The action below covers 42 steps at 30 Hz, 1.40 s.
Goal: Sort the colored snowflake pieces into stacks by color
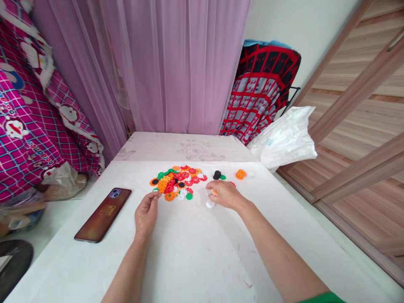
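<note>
A loose pile of plastic snowflake discs [176,181] in orange, red, green, white and black lies on the white tabletop. At its left edge is my left hand [147,213], thumb and fingers pinched together; whatever they hold is too small to make out. My right hand [225,194] is right of the pile, with its fingers closed on an orange disc [214,192]. White discs [210,204] lie just below those fingers. Beyond the right hand are a small group of black discs [217,174], a green disc [223,177] and a red one partly hidden. Farther right sits a group of orange discs [240,174].
A brown phone [103,214] lies face down at the table's left. A white plastic bag [285,139] stands by the far right corner. Purple curtains [176,67] hang behind the table, and a wooden wardrobe [356,126] is on the right.
</note>
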### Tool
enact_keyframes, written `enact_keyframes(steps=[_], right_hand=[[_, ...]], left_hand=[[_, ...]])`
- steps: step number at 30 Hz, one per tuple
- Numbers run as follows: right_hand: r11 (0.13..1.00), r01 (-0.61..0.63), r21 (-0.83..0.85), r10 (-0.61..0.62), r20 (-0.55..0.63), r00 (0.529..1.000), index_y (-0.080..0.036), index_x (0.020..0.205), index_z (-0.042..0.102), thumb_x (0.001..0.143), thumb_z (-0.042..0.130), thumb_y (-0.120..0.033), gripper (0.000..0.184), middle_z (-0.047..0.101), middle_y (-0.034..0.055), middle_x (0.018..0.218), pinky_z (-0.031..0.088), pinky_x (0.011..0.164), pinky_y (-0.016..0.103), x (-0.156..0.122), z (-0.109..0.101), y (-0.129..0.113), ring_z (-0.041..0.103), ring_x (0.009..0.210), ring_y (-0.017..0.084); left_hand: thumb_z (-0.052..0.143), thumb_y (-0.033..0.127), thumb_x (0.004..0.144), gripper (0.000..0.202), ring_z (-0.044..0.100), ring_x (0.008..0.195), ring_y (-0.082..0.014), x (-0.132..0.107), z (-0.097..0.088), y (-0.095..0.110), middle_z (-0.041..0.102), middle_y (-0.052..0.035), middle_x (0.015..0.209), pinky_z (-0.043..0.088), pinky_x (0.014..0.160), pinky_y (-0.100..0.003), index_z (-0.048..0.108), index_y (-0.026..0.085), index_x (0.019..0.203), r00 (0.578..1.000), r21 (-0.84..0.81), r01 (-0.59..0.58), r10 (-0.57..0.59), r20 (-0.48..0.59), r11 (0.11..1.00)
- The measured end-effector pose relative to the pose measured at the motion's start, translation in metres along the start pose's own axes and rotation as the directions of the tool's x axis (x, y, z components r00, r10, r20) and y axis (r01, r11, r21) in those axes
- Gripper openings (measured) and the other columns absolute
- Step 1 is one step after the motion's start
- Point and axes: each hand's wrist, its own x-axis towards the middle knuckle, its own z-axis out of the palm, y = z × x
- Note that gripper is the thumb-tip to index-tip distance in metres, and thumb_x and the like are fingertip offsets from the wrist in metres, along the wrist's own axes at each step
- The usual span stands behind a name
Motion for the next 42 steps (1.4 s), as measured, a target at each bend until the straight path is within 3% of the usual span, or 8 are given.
enact_keyframes(steps=[5, 14, 19, 23, 30, 36, 42], right_hand=[[1.000, -0.002, -0.026, 0.002, 0.016, 1.000, -0.022, 0.108, 0.062, 0.073, 0.055, -0.018, 0.036, 0.068, 0.0042, 0.106, 0.038, 0.077, 0.027, -0.023, 0.009, 0.003, 0.060, 0.099, 0.020], [0.996, 0.012, -0.090, -0.008, 0.049, 0.999, -0.021, 0.114, 0.059, 0.075, 0.054, -0.019, 0.039, 0.067, 0.0071, 0.108, 0.038, 0.079, 0.028, -0.023, 0.020, 0.000, 0.059, 0.101, 0.021], [0.997, 0.027, -0.071, -0.025, 0.026, 0.999, -0.021, 0.112, 0.061, 0.077, 0.056, -0.022, 0.036, 0.065, 0.0078, 0.111, 0.039, 0.085, 0.030, -0.020, 0.015, -0.002, 0.057, 0.105, 0.021], [0.997, 0.075, -0.035, -0.075, 0.005, 0.997, -0.024, 0.107, 0.064, 0.080, 0.053, -0.020, 0.029, 0.065, 0.0047, 0.113, 0.040, 0.087, 0.030, -0.001, 0.012, -0.018, 0.056, 0.106, 0.020], [0.977, 0.206, -0.056, -0.204, 0.045, 0.978, -0.025, 0.109, 0.063, 0.077, 0.055, -0.022, 0.033, 0.064, 0.0035, 0.112, 0.043, 0.085, 0.030, 0.041, 0.035, -0.055, 0.054, 0.108, 0.021], [0.966, 0.232, -0.116, -0.230, 0.024, 0.973, -0.021, 0.108, 0.061, 0.075, 0.061, -0.036, 0.037, 0.062, 0.0075, 0.107, 0.045, 0.081, 0.032, 0.042, 0.043, -0.072, 0.055, 0.102, 0.023], [0.977, 0.154, -0.151, -0.148, 0.051, 0.988, -0.019, 0.104, 0.061, 0.080, 0.053, -0.026, 0.026, 0.063, 0.0104, 0.106, 0.045, 0.080, 0.031, 0.043, 0.048, -0.084, 0.058, 0.099, 0.023]], left_hand=[[0.056, 0.041, 0.076, 0.025, 0.068, 0.094, -0.0210, -0.001, 0.000, 0.005, 0.073, -0.0065, 0.091, 0.048, 0.094, -0.040, 0.064, 0.020, 0.089, 1.000, -0.012, -0.006, 0.006, 0.000, 1.000], [0.056, 0.038, 0.076, 0.023, 0.067, 0.096, -0.0207, -0.001, -0.001, 0.007, 0.073, -0.0061, 0.093, 0.046, 0.096, -0.039, 0.064, 0.020, 0.089, 1.000, 0.009, 0.000, 0.000, -0.001, 1.000], [0.056, 0.038, 0.076, 0.023, 0.068, 0.096, -0.0212, -0.002, 0.000, 0.009, 0.073, -0.0067, 0.093, 0.047, 0.095, -0.039, 0.064, 0.020, 0.088, 1.000, -0.012, 0.014, -0.014, -0.007, 1.000], [0.057, 0.039, 0.076, 0.024, 0.068, 0.095, -0.0212, -0.003, 0.000, 0.011, 0.073, -0.0062, 0.091, 0.047, 0.095, -0.040, 0.064, 0.020, 0.089, 1.000, -0.003, -0.004, 0.004, -0.005, 1.000], [0.056, 0.039, 0.077, 0.025, 0.068, 0.095, -0.0209, -0.003, -0.001, 0.007, 0.073, -0.0062, 0.090, 0.048, 0.094, -0.039, 0.064, 0.020, 0.091, 1.000, 0.002, -0.011, 0.011, 0.007, 1.000], [0.057, 0.041, 0.076, 0.026, 0.068, 0.093, -0.0207, -0.001, 0.001, 0.001, 0.073, -0.0067, 0.091, 0.047, 0.094, -0.039, 0.064, 0.019, 0.090, 1.000, -0.039, -0.005, 0.005, 0.000, 0.999], [0.057, 0.041, 0.076, 0.026, 0.067, 0.094, -0.0208, -0.002, 0.001, 0.001, 0.073, -0.0070, 0.092, 0.047, 0.095, -0.039, 0.064, 0.019, 0.090, 1.000, -0.036, 0.000, 0.000, 0.006, 0.999]])
